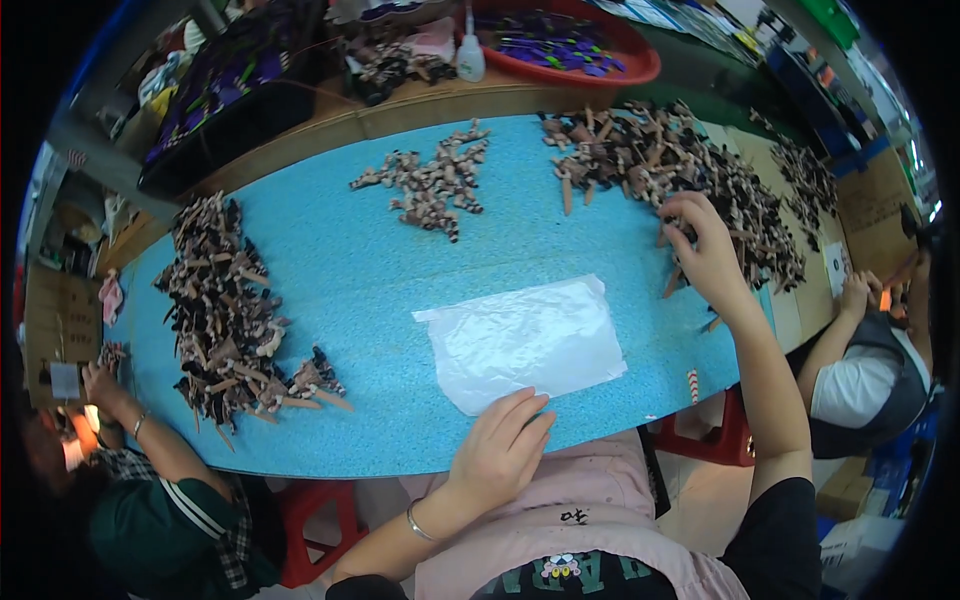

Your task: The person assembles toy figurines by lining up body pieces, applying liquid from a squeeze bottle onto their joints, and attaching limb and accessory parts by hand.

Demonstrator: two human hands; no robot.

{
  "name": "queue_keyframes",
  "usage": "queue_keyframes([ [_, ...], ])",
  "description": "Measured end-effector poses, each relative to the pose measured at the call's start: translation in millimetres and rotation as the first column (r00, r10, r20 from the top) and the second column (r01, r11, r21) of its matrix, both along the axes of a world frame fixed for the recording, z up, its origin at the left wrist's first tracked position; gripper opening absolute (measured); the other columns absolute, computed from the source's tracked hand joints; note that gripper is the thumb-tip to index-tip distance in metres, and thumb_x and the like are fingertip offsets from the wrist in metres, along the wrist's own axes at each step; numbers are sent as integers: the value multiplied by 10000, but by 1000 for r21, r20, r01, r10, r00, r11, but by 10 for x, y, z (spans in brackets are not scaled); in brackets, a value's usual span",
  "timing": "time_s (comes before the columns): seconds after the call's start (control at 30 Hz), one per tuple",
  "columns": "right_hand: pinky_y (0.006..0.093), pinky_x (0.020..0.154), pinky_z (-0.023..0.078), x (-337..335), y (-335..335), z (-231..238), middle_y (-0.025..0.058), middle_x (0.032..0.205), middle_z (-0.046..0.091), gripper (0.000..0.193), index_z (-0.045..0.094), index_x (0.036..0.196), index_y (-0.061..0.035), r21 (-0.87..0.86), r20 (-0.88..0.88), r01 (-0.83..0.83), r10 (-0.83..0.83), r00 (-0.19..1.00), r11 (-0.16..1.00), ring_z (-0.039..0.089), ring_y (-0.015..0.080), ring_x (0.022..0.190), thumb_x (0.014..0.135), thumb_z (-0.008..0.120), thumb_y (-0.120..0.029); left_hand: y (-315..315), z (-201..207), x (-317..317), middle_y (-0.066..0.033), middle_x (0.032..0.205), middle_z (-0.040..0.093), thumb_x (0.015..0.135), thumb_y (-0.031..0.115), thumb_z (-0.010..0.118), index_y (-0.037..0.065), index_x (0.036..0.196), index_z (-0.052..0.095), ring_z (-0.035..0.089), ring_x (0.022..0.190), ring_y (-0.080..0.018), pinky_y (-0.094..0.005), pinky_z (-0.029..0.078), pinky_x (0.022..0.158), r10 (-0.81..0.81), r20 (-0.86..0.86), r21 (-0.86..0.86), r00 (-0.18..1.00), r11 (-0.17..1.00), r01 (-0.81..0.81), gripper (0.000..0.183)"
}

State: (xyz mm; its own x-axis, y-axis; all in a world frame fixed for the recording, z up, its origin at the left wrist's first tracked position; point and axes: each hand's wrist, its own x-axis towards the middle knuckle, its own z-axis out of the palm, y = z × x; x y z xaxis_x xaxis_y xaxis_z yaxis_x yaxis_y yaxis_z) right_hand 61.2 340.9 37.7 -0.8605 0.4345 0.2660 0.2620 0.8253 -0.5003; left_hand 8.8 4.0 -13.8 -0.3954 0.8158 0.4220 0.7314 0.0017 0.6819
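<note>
My left hand point(500, 450) rests with its fingers stretched out at the near edge of a clear, wrinkled plastic bag or sheet point(530, 340), which lies flat on the blue table top point(350, 300). My right hand point(703, 240) reaches to the near left side of a large heap point(650, 150) of small brown, white and black pieces, some with tan stick-like parts. Its thumb and fingers are curled together there, and what lies between them is too small to make out. A smaller cluster point(430, 185) of similar pale and dark pieces lies beyond the bag.
Another long heap point(215, 310) covers the left side. Behind the table stand a red basin point(630, 65) of purple and green pieces, a white squeeze bottle point(470, 58) and a black tray point(230, 110). Co-workers sit at left point(170, 520) and right point(865, 390). A striped piece point(693, 386) lies near the front edge.
</note>
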Motion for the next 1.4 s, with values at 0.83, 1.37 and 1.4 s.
queue_keyframes([
  [0.83,451,1011,374,847,-551,-199,204,1326,455,414,556,1183,-46,-149,-55,-96,89,995,984,445,406,1220,780,637,-3,498,309,97,-154,1145,579,748,-3,665,8,1066,607,566,1056,-339,-416,471,865,-46,-164,-147,985,989,21,324],
  [1.37,394,930,431,548,-309,-132,135,1172,515,418,510,1052,-33,1,131,-322,319,939,947,517,330,1078,686,678,79,1142,285,505,-182,1107,527,735,41,599,-2,1019,563,537,880,-287,-375,477,731,-133,-304,-393,943,919,3,290],
  [1.4,385,947,432,618,-339,-129,127,1188,497,405,484,1048,-33,-103,23,-289,293,956,952,520,297,1094,706,668,81,1076,313,503,-182,1107,527,735,41,599,-2,1019,563,537,880,-287,-375,477,731,-124,-295,-395,947,919,-3,290],
])
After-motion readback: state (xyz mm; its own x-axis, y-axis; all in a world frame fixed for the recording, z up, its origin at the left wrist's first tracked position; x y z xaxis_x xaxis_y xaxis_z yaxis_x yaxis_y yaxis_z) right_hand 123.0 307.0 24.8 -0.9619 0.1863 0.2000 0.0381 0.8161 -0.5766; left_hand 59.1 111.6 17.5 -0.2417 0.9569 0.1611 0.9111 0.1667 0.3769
